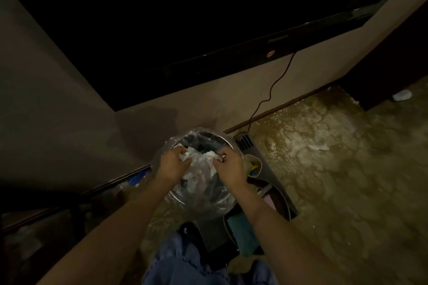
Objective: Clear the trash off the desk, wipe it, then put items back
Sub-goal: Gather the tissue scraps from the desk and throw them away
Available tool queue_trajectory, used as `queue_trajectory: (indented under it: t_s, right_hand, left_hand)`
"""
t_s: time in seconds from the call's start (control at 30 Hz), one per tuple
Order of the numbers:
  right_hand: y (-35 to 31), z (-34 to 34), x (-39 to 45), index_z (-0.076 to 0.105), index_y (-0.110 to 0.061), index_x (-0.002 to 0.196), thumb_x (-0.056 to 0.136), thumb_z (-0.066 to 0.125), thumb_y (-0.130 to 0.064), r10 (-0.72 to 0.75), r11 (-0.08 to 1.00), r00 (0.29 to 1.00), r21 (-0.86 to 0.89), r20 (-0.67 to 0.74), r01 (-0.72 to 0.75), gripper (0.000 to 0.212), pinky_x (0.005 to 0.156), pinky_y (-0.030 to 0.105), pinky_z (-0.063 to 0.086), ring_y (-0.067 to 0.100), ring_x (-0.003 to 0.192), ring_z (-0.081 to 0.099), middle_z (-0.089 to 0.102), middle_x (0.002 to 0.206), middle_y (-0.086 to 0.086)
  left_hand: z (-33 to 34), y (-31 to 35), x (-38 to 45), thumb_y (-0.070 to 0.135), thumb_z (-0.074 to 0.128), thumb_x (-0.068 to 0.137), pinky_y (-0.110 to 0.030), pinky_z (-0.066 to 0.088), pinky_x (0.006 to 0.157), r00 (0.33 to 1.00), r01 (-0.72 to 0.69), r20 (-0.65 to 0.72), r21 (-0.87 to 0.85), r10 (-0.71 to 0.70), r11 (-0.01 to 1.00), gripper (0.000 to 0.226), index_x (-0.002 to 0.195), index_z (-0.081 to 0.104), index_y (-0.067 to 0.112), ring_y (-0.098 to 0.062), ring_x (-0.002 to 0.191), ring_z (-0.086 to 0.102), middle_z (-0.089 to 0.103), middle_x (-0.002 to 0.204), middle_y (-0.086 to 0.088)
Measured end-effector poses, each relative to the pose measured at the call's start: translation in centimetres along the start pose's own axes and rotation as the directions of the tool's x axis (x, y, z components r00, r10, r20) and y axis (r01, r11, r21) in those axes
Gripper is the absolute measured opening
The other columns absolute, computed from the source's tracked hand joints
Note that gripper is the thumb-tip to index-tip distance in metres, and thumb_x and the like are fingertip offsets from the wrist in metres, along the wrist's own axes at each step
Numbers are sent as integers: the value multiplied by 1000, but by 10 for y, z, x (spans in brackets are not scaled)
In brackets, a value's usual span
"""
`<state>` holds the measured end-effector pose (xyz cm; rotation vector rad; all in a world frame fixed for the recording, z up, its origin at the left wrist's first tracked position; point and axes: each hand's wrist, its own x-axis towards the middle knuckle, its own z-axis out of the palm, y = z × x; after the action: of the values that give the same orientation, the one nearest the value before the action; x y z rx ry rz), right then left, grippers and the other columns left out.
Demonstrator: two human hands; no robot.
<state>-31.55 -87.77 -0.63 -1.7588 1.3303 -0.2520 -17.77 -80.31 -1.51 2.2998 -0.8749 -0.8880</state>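
Trash over bin, both hands on it.
Our left hand [172,162] & right hand [229,166] each pinch crumpled tissue [196,157] directly above the lined bin [228,143]; drop is straight down.

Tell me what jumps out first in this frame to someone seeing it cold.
Both hands, the left hand and right hand, meet at centre over a bin lined with a clear bag, each gripping crumpled white tissue. Above, a big dark TV fills the wall, its cable trailing down to the floor.
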Motion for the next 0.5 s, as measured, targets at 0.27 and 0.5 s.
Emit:
queue_trajectory:
  t_s: [0.27,0.5]
  right_hand:
    - [15,30,27,60,-1,123,94,48,-3,129,982,962,-168,239,-90,31,95,17,33,27,120,53,60,125,17]
    - [27,24,39,62,0,120,94,51,-6,230,960,875,-246,425,-133,28,97,27,39,30,115,56,63,119,17]
  left_hand:
    - [18,-19,34,8,58,90,-26,40,97,950,94,294,66,-110,993,45,135,49,5,-28,122,51,51,135,-17]
    - [16,-22,48,6,44,95,-27,36,101,874,89,459,172,-160,981,56,148,28,14,-30,132,39,31,151,-16]
